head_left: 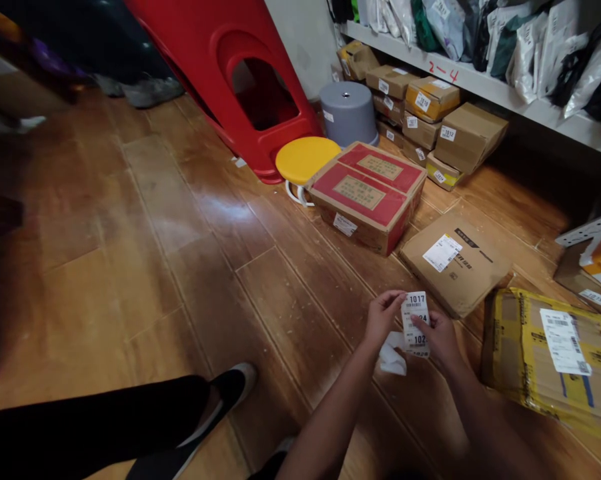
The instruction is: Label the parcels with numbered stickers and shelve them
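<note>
A strip of white number labels (416, 328) hangs between my two hands, with 1017 printed on its top label. My left hand (383, 317) pinches the strip's upper left corner. On the other side, my right hand (441, 337) holds its right edge, the thumb lying over the second label. A curled white paper tail (393, 357) trails below my left hand. Just beyond my hands lies a flat brown carton (475, 273) with a white shipping label. To the right of my right hand sits a box wrapped in yellow tape (515, 353).
A red-topped carton (365, 230) stands ahead, beside a yellow-seated stool (307, 160), a grey stool (347, 110) and a red plastic stool (200, 73). Several numbered parcels (473, 137) are stacked under a shelf (480, 83) of bagged packages. A shoe (235, 387) rests on the wooden floor.
</note>
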Demonstrator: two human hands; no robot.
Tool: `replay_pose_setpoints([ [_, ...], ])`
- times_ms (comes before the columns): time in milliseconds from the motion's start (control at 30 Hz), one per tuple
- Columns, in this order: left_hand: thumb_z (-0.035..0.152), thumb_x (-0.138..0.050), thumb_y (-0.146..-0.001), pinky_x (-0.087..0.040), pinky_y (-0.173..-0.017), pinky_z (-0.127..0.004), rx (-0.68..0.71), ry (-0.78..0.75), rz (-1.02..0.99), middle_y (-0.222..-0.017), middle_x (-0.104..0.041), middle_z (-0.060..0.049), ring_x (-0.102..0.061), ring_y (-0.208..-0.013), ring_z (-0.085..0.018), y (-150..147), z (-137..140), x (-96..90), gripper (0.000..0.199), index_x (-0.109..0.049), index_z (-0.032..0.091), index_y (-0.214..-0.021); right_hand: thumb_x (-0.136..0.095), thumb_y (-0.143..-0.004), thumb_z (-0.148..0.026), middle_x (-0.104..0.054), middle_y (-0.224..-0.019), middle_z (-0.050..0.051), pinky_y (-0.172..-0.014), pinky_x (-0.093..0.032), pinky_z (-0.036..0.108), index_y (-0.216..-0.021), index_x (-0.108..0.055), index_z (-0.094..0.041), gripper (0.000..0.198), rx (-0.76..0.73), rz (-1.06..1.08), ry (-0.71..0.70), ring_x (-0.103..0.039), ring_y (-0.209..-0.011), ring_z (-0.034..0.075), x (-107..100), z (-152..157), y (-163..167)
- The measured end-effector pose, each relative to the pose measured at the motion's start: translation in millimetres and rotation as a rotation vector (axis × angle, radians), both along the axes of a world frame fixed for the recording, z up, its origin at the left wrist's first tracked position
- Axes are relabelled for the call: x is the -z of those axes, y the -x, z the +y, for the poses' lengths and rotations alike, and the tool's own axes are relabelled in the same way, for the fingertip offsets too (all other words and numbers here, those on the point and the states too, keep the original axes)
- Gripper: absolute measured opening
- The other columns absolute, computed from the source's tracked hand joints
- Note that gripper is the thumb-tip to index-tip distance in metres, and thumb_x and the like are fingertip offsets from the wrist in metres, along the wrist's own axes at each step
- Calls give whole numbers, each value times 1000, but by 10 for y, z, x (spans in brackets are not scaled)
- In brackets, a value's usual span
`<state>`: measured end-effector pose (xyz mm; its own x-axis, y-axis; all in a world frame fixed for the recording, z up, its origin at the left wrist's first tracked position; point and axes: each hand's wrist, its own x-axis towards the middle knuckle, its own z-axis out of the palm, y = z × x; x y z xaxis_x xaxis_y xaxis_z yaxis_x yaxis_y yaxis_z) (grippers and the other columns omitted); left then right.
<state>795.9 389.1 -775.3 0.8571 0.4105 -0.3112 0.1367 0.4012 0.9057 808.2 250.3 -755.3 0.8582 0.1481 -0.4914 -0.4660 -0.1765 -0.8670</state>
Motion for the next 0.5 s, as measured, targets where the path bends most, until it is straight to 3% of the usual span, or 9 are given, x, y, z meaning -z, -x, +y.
replay_pose_setpoints([
  [333,42,-82,-60,-54,-72,-33,-11,-39,-10,-75,-74,-5,-66,-72,-21,-15,6,-8,29,-74,18,-73,-80,-52,-67,-71,-62,4,-49,-46,27,-70,-68,-16,55,45,-7,48,-58,-51,16,-33,40,21],
  [500,38,-76,-64,-51,-75,-31,-221,-143,-25,-80,-69,-2,-63,-75,-17,-81,138,167,30,-67,19,-85,-77,-48,-74,-56,-47,-2,-43,-35,24,-55,-59,-18,59,37,30,96,-46,-44,12,-8,-52,287],
])
